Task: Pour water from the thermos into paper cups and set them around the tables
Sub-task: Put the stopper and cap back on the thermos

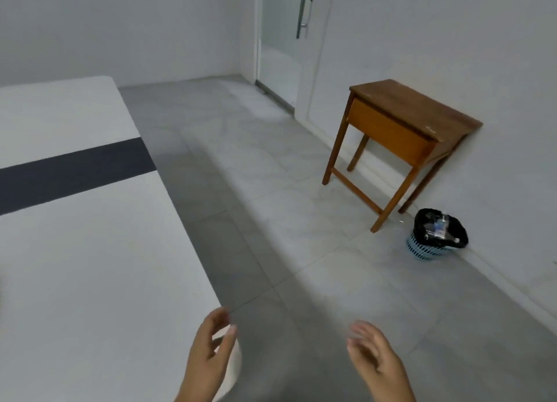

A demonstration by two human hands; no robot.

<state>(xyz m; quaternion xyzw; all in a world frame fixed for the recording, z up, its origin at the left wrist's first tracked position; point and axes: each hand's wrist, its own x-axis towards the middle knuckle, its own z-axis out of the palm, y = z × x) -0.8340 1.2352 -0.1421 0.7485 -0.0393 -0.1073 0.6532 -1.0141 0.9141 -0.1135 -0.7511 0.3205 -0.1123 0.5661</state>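
I see my left hand [208,353] and right hand [376,359] both loosely spread, grasping nothing. Just left of the left hand lies a white table [90,266]; a wooden table [404,130] stands well beyond the right hand. No thermos or cups in sight.

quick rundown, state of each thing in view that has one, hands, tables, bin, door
left hand: open, fingers relaxed, holding nothing
right hand: open, holding nothing
white table: top bare where visible
wooden table: upright against the wall, nothing on top
waste bin: upright, black liner, rubbish inside
glass door: cannot tell if shut
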